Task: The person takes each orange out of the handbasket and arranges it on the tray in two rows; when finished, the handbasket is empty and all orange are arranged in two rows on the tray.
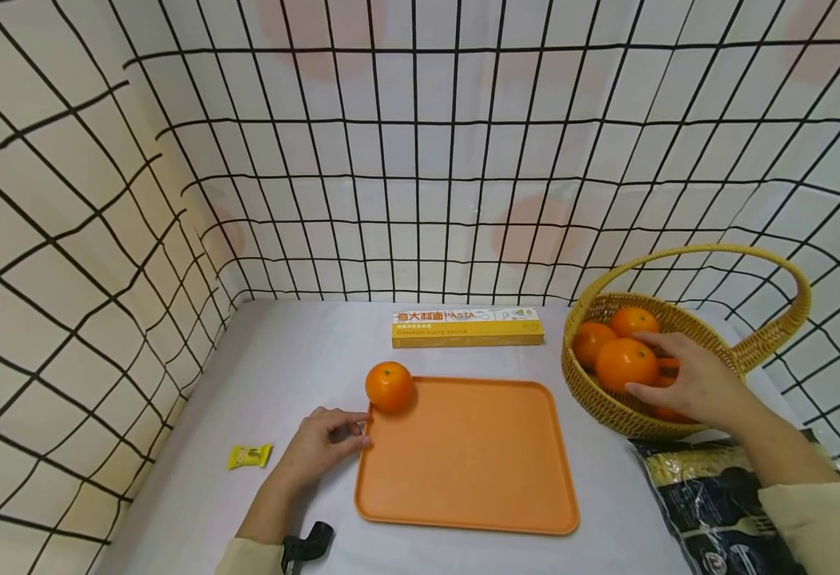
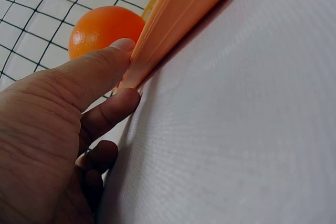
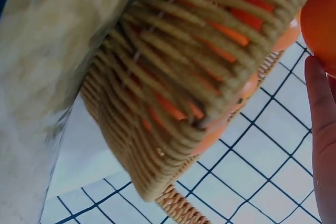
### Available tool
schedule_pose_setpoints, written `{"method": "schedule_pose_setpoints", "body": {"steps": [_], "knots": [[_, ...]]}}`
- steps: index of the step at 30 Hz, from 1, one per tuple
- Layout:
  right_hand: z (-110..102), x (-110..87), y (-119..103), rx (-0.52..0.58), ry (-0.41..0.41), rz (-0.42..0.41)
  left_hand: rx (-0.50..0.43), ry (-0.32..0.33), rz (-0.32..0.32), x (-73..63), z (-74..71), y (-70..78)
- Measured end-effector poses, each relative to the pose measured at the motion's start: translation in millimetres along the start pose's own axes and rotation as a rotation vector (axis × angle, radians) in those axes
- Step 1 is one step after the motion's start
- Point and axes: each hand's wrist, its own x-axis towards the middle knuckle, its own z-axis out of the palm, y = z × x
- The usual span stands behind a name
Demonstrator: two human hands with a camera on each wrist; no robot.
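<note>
An orange tray (image 1: 466, 455) lies on the white table. My left hand (image 1: 325, 444) pinches its left rim between thumb and index finger; the left wrist view shows the thumb (image 2: 100, 69) on one side of the rim. One orange (image 1: 390, 386) sits at the tray's far left corner, just beyond that hand. On the right, my right hand (image 1: 700, 379) reaches into a wicker basket (image 1: 596, 399) and grips an orange (image 1: 627, 365) with thumb and fingers. Several other oranges (image 1: 634, 321) lie around it in the basket. In the right wrist view, the held orange (image 3: 323, 22) is cut by the frame edge.
A yellow pasta box (image 1: 467, 328) lies behind the tray. The basket's tall handle (image 1: 715, 249) arches over its opening. A dark food packet (image 1: 722, 503) lies under the right forearm. A small yellow wrapped sweet (image 1: 250, 456) lies at left. Black wire grid (image 1: 434, 160) walls surround the table.
</note>
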Motion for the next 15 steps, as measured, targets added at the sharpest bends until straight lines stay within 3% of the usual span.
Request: {"method": "schedule_pose_setpoints", "body": {"steps": [10, 15], "knots": [[1, -11.8, -24, 0.011, 0.081, -0.047, 0.000, -0.006, 0.005, 0.3, 0.2, -1.2], [-2, -10.1, -41, 0.022, 0.033, -0.017, -0.012, -0.012, 0.003, -0.9, -0.5, -1.0]]}}
